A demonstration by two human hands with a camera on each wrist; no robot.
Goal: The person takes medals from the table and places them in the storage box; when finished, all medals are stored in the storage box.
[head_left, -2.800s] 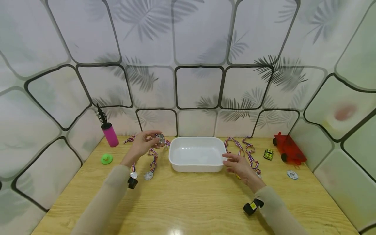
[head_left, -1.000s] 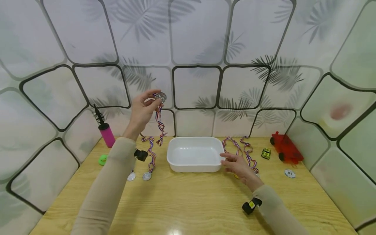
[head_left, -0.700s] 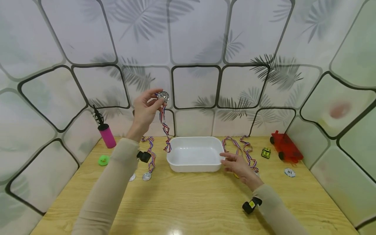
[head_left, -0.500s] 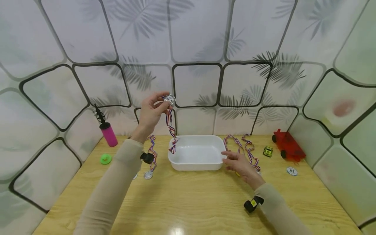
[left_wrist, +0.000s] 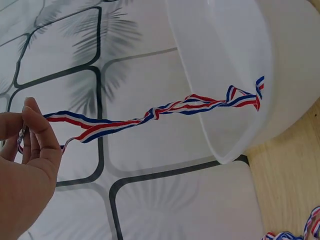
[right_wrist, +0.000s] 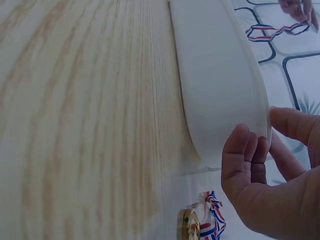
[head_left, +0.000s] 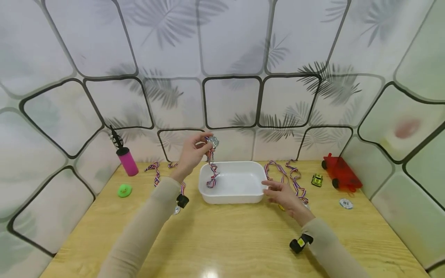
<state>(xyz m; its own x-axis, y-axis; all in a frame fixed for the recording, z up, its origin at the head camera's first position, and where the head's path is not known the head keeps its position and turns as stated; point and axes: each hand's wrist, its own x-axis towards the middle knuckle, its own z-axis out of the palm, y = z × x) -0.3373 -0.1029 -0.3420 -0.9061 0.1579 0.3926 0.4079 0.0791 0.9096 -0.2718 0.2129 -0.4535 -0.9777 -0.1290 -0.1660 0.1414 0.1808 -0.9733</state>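
A wood-grain table (head_left: 222,239) carries a white tub (head_left: 233,199), medals (head_left: 177,210), toys (head_left: 317,180).

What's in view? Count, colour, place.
tray: 1, white, mid-table near backdrop
held medal: 1, silver, above tray's left side
ribbons: 5 showing, red-white-blue, one hanging over tray, two either side
left medal: 1 showing, silver, left of tray
gold medal: 1, gold, right of tray
right silver medal: 1, silver, right of tray
pump: 1, pink-and-black, back left
duck: 1, green, left
toy car: 1, yellow-green, right
toy vehicle: 1, red, far right
chip: 1, white-blue, far right
table: 1, light wood, beneath
backdrop: 1, pale patterned, behind
wrist cameras: 2, black, on wrists
sleeves: 2, beige, both arms
left grip: 1, bare, pinching held medal
right grip: 1, bare, tray's right rim
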